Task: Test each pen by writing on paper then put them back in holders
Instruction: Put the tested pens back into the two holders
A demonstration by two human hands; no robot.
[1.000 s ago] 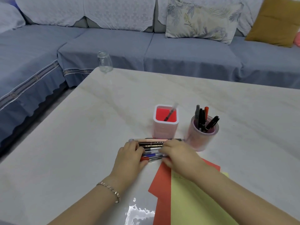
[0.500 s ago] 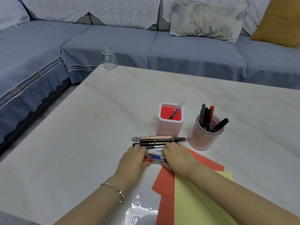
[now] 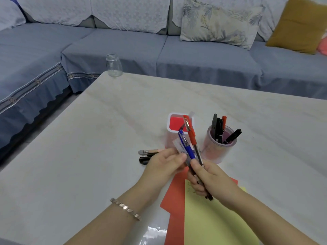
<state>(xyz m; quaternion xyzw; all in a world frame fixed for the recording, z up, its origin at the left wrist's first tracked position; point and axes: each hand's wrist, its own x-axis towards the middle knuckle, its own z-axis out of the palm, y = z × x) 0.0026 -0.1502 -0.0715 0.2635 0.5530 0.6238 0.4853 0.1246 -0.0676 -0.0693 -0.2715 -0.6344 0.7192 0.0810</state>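
1. Pens (image 3: 192, 153): a small bundle of capped stick pens, among them a red-capped pen (image 3: 190, 131) and a blue-capped pen (image 3: 184, 144), rises tilted out of the right hand (image 3: 210, 179). That hand's fingers are wrapped round the lower barrels. The left hand (image 3: 164, 165) pinches the bundle just above that grip, thumb against the blue cap.
2. Handling, as judged: light, stiff and not fragile. The smooth plastic barrels are liable to slide against one another in a bundle. Each is best taken singly at mid-barrel, since a cap may pull off.
3. Loose pens (image 3: 146, 155) lie flat on the table just beyond the left hand, partly hidden by it.
4. A square pink holder (image 3: 170, 138) stands beyond both hands, behind the bundle. A round translucent holder (image 3: 212, 152) stands just beyond the right hand, with dark markers (image 3: 218, 129) upright in it.
5. A yellow sheet (image 3: 212, 223) lies over a red sheet (image 3: 174, 191) beneath the right hand and wrist. Its faint marks are too small to read.
6. Surface: a pale, glossy marble-look table (image 3: 88, 156). A dropped pen would probably roll on it.
7. Room: a glass jar (image 3: 114, 65) stands at the table's far edge, well beyond the left hand. A blue-grey sofa (image 3: 194, 55) with cushions lies beyond that.
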